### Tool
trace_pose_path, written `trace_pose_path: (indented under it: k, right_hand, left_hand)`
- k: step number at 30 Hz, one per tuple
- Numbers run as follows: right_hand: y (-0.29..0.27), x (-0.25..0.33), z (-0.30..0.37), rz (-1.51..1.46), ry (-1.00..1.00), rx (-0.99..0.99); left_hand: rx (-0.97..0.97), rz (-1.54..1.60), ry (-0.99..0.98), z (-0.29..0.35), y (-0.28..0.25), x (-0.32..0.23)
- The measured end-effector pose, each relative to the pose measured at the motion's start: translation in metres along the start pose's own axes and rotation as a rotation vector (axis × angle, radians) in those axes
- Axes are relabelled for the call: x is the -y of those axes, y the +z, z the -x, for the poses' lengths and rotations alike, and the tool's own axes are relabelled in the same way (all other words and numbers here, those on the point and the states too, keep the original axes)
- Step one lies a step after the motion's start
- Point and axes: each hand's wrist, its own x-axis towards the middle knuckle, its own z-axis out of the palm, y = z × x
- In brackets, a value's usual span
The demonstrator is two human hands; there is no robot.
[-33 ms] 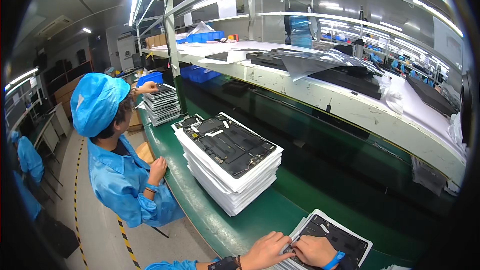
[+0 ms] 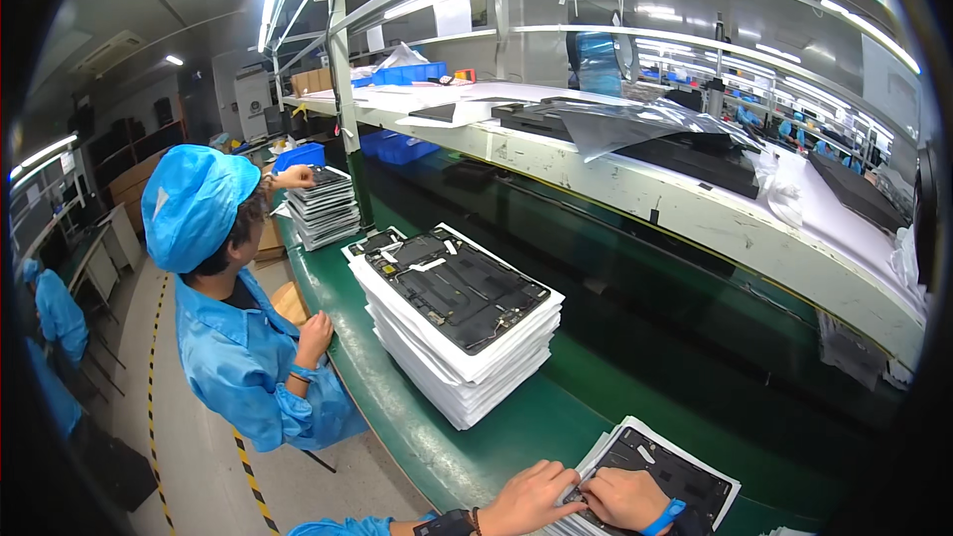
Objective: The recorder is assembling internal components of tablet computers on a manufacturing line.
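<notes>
A flat black device housing (image 2: pixel 683 476) lies on a stack of white sheets (image 2: pixel 733 484) at the lower right. At its near left edge, my left hand (image 2: pixel 526 498) and my right hand (image 2: pixel 625 499) meet with their fingertips close together. Both hands have bent, closed fingers. Whatever lies between the fingertips is too small and covered to make out. A dark band and a thin bracelet circle my left wrist; a blue strap is round my right wrist.
Left of my hands stands a tall stack of white sheets (image 2: pixel 467 392) topped by a black housing with exposed parts (image 2: pixel 452 283). A co-worker in blue (image 2: pixel 243 337) sits left, one hand at another stack (image 2: pixel 323 213). A cluttered white shelf (image 2: pixel 596 164) runs above the green bench (image 2: pixel 417 437).
</notes>
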Motion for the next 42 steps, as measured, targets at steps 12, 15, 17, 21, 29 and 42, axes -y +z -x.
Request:
trace_pose_path:
  k: [12,15,17,21,29,42]
  right_hand:
    - [-0.005,0.008,-0.006,0.009,-0.025,0.014]
    - [-0.003,0.006,-0.003,0.04,-0.036,0.028]
    - [-0.001,0.003,-0.001,0.067,-0.039,0.037]
    - [0.0,0.003,0.001,0.128,-0.027,0.082]
    - [0.002,0.002,0.005,0.114,-0.007,0.078]
    - [-0.005,0.0,0.004,0.081,-0.023,0.076]
  left_hand:
    - [-0.041,-0.026,0.039,0.006,0.009,0.012]
    - [-0.048,-0.023,0.057,0.004,0.01,0.015]
    - [-0.047,-0.027,0.056,0.004,0.012,0.016]
    - [-0.046,-0.022,0.059,0.004,0.012,0.016]
    - [-0.055,-0.037,0.048,0.007,0.017,0.018]
    - [-0.074,0.045,-0.022,0.007,0.019,0.024]
